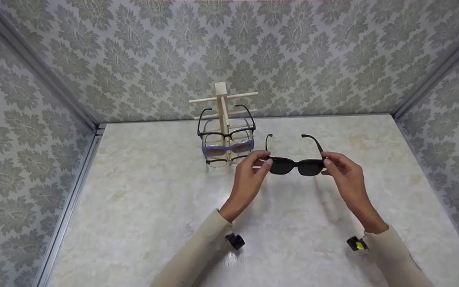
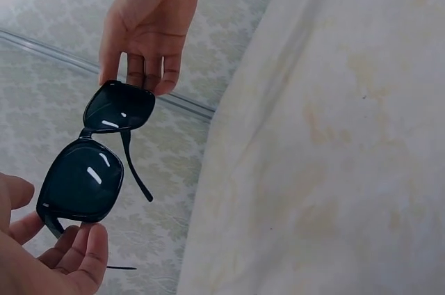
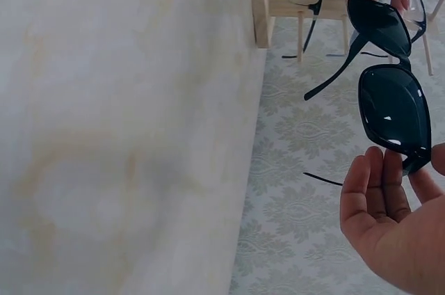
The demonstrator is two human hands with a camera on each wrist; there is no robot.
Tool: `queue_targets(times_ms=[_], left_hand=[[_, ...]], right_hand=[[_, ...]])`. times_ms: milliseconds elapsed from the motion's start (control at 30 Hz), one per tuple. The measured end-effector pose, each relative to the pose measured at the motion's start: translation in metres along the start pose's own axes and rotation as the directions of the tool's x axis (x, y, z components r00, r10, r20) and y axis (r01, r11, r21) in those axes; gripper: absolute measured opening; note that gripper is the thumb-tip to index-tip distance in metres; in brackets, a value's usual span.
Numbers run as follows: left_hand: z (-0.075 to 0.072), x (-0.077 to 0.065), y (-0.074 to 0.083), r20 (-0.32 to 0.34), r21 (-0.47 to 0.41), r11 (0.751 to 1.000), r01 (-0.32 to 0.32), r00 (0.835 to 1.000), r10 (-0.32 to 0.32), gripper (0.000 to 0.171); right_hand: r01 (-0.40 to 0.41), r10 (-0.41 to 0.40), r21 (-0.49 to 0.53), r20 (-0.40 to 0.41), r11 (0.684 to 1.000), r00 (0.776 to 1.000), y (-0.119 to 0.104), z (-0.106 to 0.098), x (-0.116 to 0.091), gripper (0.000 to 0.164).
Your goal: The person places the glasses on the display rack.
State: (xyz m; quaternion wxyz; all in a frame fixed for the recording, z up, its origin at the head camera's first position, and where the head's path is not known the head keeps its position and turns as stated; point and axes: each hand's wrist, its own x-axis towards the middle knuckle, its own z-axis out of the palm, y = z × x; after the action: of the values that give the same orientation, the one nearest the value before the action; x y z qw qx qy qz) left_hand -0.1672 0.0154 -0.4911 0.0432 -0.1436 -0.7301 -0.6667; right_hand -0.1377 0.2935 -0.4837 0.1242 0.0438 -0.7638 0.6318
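Both hands hold a pair of black sunglasses [image 1: 310, 167] above the table, its dark lenses toward the person and its temples unfolded, pointing to the back. My left hand [image 1: 250, 174] pinches the left hinge corner between thumb and fingers. At the opposite corner, my right hand [image 1: 346, 178] pinches the frame the same way. In the left wrist view the lenses [image 2: 82, 180] show bright reflections. Just left of the sunglasses stands a wooden eyewear rack [image 1: 221, 89]. Black-rimmed glasses [image 1: 214, 137], purple-framed sunglasses [image 1: 215, 151] and a lower dark-rimmed pair [image 1: 217, 162] hang on it.
The rack's top crossbar [image 1: 243, 95] carries no eyewear. A pale marbled table [image 1: 142, 223] lies beneath, with patterned wall panels [image 1: 245, 44] behind and at both sides. Small black devices [image 1: 235, 241] sit at the wrists.
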Motion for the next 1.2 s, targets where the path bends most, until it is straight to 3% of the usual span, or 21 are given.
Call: queue_targets(times_ms=[733,1200], left_hand=[[-0.004,0.011,0.037,0.006,0.038,0.994,-0.105,0.995,0.104,0.028],[-0.01,0.019,0.061,-0.002,0.062,0.99,-0.124,0.992,0.124,0.041]], right_hand=[[0.057,-0.058,-0.017,-0.033,0.998,0.998,-0.038,-0.008,0.002,0.034],[0.094,-0.093,0.017,-0.054,0.995,0.994,-0.062,-0.007,0.011,0.036]])
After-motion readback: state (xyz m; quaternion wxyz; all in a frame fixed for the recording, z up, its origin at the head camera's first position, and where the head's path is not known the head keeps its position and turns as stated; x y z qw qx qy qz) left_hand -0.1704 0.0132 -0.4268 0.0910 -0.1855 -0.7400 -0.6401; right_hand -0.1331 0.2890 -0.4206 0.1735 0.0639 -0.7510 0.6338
